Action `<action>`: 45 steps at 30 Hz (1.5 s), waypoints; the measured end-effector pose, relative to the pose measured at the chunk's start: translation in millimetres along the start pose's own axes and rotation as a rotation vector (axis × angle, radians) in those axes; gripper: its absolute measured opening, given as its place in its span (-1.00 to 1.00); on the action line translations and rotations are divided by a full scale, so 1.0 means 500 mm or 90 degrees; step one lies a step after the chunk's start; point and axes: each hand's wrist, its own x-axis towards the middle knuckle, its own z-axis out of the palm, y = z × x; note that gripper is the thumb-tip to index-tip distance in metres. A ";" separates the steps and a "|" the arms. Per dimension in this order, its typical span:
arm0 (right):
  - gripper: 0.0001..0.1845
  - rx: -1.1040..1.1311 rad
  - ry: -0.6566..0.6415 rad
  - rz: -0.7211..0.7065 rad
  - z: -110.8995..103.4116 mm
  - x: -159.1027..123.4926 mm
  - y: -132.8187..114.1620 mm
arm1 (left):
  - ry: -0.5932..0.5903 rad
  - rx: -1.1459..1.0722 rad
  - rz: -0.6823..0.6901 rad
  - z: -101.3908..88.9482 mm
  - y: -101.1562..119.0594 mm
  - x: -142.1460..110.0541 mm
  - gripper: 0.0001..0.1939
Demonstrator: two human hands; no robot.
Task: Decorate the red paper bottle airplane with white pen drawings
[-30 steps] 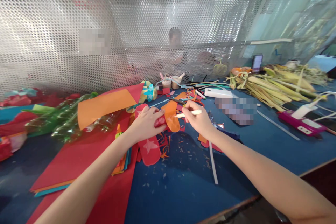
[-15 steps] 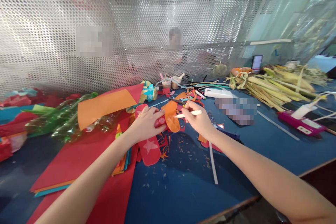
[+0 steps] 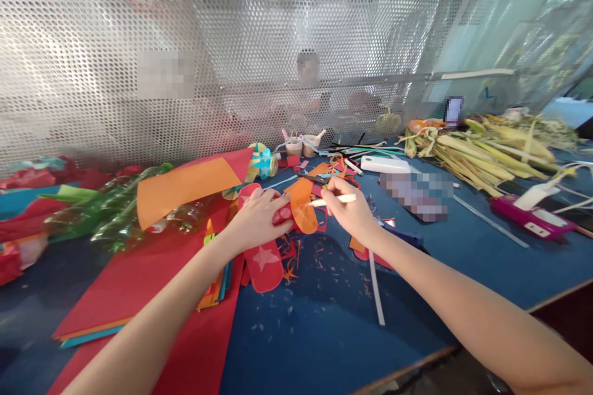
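Note:
My right hand (image 3: 349,210) is closed around a slim white pen-like tool (image 3: 340,200), whose tip meets an orange rounded paper piece (image 3: 304,213). Whether it is a pen or a craft knife I cannot tell. My left hand (image 3: 262,216) lies over a red rounded strip with pale stars (image 3: 264,259). Between its thumb and forefinger shows a darker red rounded piece (image 3: 281,215), against the orange piece's left side. Scissors (image 3: 315,179), partly covered, rest just behind. Red and orange offcuts (image 3: 290,259) lie scattered around.
Red sheets (image 3: 139,271) and green plastic bottles (image 3: 120,203) cover the left side. A white device (image 3: 385,164), dried husks (image 3: 486,157) and a magenta power strip (image 3: 532,217) lie to the right. Behind the blue table stands a perforated metal screen (image 3: 259,31), with a person beyond it.

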 end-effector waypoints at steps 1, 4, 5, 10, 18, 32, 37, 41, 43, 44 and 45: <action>-0.75 0.001 0.000 0.001 0.000 0.000 0.000 | 0.000 0.002 0.000 0.000 0.000 0.000 -0.61; -0.76 0.001 0.002 0.006 0.001 0.000 0.001 | -0.008 0.009 -0.006 0.001 0.001 0.001 -0.59; -0.76 0.001 0.006 0.007 0.001 0.001 0.001 | -0.011 0.011 -0.010 0.001 0.001 0.001 -0.58; -0.75 0.007 0.007 0.002 -0.001 0.001 0.001 | -0.007 0.008 -0.008 0.002 -0.001 0.001 -0.59; -0.76 0.008 -0.014 -0.004 0.000 -0.001 -0.001 | 0.011 0.000 0.007 0.006 -0.006 0.001 -0.62; -0.75 -0.004 0.008 0.000 -0.001 0.001 0.000 | 0.002 0.016 0.004 0.002 -0.002 0.001 -0.63; -0.75 0.001 0.003 0.001 0.000 0.001 0.002 | 0.006 0.015 0.006 0.002 -0.002 0.001 -0.63; -0.75 -0.001 -0.004 -0.004 0.001 0.001 0.001 | 0.006 0.010 0.006 0.002 -0.003 0.001 -0.64; -0.75 -0.001 -0.005 -0.005 0.000 0.001 0.000 | 0.005 0.007 0.007 0.002 -0.003 0.001 -0.63; -0.75 -0.001 -0.006 -0.004 0.000 0.001 0.000 | 0.004 0.006 0.006 0.002 -0.003 0.001 -0.63; -0.75 -0.001 -0.005 -0.004 0.000 0.001 0.000 | 0.003 0.005 0.006 0.002 -0.002 0.001 -0.63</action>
